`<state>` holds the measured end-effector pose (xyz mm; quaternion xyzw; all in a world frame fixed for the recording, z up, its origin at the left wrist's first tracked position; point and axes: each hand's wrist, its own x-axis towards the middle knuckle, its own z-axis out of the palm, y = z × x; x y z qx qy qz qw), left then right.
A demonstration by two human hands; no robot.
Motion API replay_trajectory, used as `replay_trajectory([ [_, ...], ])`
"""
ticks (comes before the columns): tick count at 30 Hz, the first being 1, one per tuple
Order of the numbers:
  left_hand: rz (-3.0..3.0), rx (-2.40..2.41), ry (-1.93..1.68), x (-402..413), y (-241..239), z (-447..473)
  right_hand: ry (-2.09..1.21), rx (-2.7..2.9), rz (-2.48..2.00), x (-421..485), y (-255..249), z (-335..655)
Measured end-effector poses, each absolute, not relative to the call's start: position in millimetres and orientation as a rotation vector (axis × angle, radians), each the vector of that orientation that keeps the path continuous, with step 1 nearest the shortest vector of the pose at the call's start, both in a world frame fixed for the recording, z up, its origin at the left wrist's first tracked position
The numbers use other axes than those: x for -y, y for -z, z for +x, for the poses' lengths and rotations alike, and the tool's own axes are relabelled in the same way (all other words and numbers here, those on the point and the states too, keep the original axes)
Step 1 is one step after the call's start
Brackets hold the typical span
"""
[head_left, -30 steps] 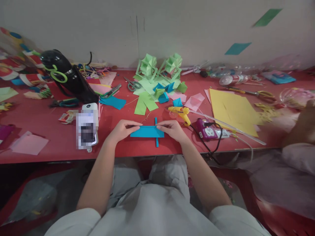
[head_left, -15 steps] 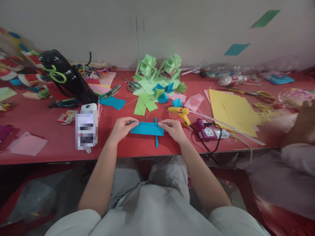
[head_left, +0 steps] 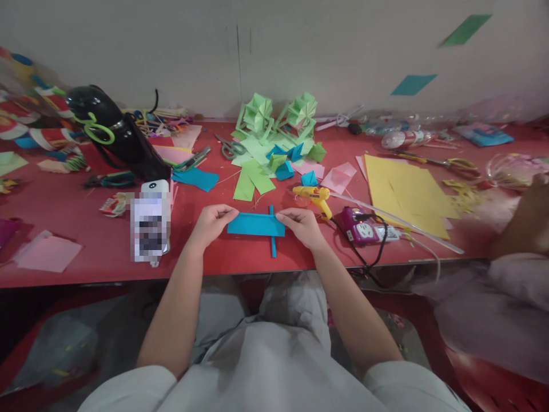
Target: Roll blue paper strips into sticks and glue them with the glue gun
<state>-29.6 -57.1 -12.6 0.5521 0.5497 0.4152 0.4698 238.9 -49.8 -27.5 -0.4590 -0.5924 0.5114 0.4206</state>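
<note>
A blue sheet of paper point(head_left: 255, 225) is stretched between my two hands, just above the red table. My left hand point(head_left: 213, 224) pinches its upper left corner, and my right hand point(head_left: 299, 223) pinches the upper right corner. The top edge looks narrowly folded or rolled. Under the sheet lies a thin blue paper strip point(head_left: 273, 247), pointing front to back; the sheet hides its middle. Beyond my right hand rests a yellow hot glue gun point(head_left: 316, 198). Green folded paper shapes point(head_left: 257, 113) stand at the back, with small blue folded pieces point(head_left: 283, 170) before them.
A phone point(head_left: 150, 223) with a blurred screen lies left, near a tilted black object point(head_left: 111, 134). Yellow paper sheets point(head_left: 403, 191), a purple power socket point(head_left: 360, 227) with cables and a clear glue stick point(head_left: 412, 228) are right. Grey scissors point(head_left: 231, 149) lie behind. Someone's arm point(head_left: 523, 217) rests far right.
My left fingers have shifted slightly left along the sheet's top edge. The sheet lies a touch flatter; my right hand stays nearly still.
</note>
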Motion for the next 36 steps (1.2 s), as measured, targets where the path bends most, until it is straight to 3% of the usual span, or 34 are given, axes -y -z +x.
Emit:
replay_trajectory([
  [19,1.275,-1.281,-0.987,57.0,12.8,-32.0,-1.265,1.501,-1.148,49.9,26.9,239.4],
  [36,1.615,-1.24,-0.923,57.2,3.2,-5.8,-1.267,1.48,-1.128,50.0,25.8,236.2],
])
